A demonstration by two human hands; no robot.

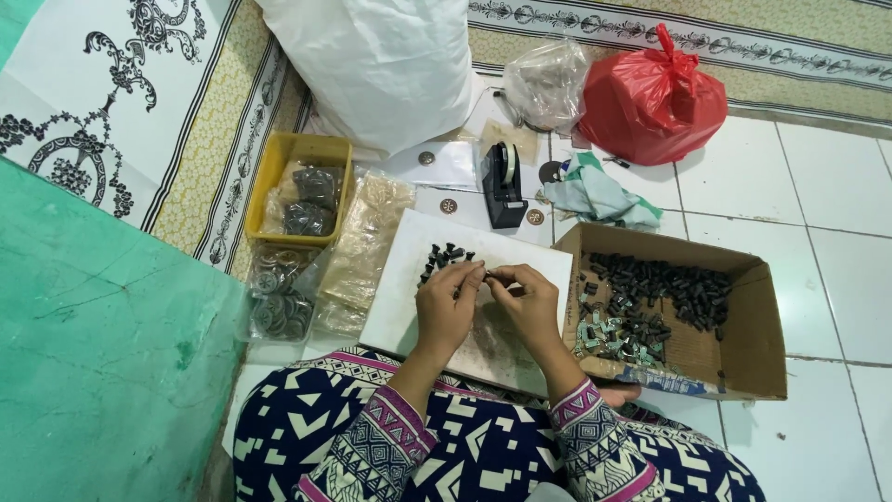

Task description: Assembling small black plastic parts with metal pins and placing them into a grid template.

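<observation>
Both hands (pixel 488 297) pinch small part (pixel 491 273) (above board (pixel 400 307)).

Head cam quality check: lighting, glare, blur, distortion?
Head view: even, soft light, faint shadows under the left hand and right hand; mild glare on the red plastic bag; frame mostly sharp, but the small dark part at the fingertips is too tiny to resolve; wide-angle bending at the floor tiles.

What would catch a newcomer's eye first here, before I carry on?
Probably the red plastic bag, knotted at the top, on the floor at the far right. Next, the left hand and right hand meet over a white board, pinching a small dark part between them, with a cluster of small black pieces just beyond. Beside the right hand sits an open cardboard box of dark parts.
</observation>
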